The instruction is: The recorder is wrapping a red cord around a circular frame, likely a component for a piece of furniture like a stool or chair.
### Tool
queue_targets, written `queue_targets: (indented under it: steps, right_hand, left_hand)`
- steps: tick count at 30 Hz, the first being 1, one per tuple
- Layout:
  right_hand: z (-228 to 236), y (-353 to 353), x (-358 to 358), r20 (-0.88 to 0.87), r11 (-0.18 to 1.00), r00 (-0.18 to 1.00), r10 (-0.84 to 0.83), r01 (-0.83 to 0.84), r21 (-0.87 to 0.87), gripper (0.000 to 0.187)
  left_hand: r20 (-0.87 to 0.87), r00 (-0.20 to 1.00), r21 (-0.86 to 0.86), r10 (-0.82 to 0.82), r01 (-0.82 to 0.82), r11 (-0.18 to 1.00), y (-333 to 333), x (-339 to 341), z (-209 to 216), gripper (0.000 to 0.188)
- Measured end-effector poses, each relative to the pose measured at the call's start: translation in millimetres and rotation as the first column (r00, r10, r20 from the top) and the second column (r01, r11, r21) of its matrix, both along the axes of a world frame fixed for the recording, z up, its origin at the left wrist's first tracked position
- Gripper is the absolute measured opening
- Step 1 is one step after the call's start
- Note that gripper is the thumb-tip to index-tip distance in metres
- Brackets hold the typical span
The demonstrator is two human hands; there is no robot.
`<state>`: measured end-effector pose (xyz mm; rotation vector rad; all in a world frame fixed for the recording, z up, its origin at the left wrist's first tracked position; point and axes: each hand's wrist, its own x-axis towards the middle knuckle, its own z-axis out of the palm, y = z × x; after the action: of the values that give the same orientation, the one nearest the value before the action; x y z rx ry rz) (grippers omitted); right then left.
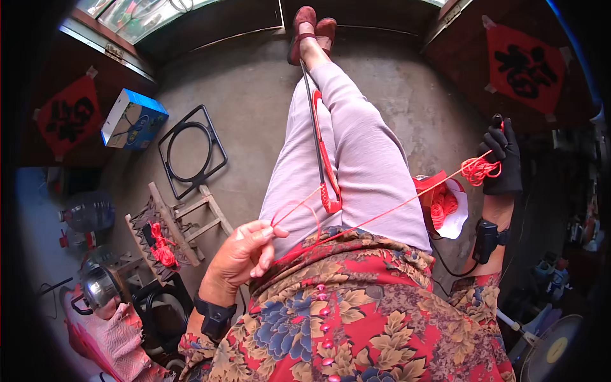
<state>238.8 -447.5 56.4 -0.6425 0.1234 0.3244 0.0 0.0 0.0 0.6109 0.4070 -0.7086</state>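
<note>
the long narrow frame, dark along its bare rod and red where cord covers it, lies on the lap of the pale trousers. its long axis points away from the body, the far end near the crossed ankles and tipped slightly left, the near end between the thighs. from the left hand that near end is ahead and to the right, near but not touching; the left hand is plainly the nearer one, while the right hand is well apart, out past the right edge of the lap.

the left fingers are pinched, thumb against forefinger, on the red cord; one strand slants from them up to the frame's near end, and a slack loop arches beside it. the left wrist is bent, the other fingers loosely curled, the forearm rising from the lower left.

the right hand, in a black glove, is raised with its forearm nearly straight ahead, fingers folded and seemingly gripping the coil, from which a taut strand slopes down to the waist. what pokes out above the glove i cannot tell.
</note>
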Motion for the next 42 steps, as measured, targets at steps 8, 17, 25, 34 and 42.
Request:
queue_targets:
  steps: [8, 17, 25, 34, 42]
  right_hand:
    - [-29.3, -10.2, -1.9, -0.095, 0.942, 0.971, -0.22, 0.187, -0.278, 0.033]
    - [-42.1, -0.9, -0.6, -0.041, 0.816, 0.968, -0.247, 0.185, -0.547, 0.033]
    - [-51.1, -15.1, -18.2, -0.023, 0.829, 0.999, 0.026, -0.034, -0.559, 0.05]
    - [1.4, 154.8, -96.5, 0.05, 0.473, 0.709, 0.703, -0.415, -0.777, 0.084]
    - [-11.0, 153.7, -98.1, 0.224, 0.385, 0.641, 0.734, -0.121, -0.915, 0.057]
  left_hand:
    - [0.031, 0.929, 0.427, 0.37, -0.347, 0.835, 9.2, -15.3, 9.1, 0.019]
    - [0.14, 0.83, 0.293, 0.54, -0.556, 0.778, 28.1, -21.6, -0.3, 0.021]
    - [0.173, 0.862, 0.511, 0.476, -0.492, 0.705, 18.4, -16.2, 10.9, 0.022]
    - [0.358, 0.933, 0.663, -0.024, -0.236, 0.71, -49.5, 61.8, 53.4, 0.036]
    - [0.519, 0.842, 0.486, -0.143, -0.153, 0.86, -86.4, 98.2, 60.0, 0.014]
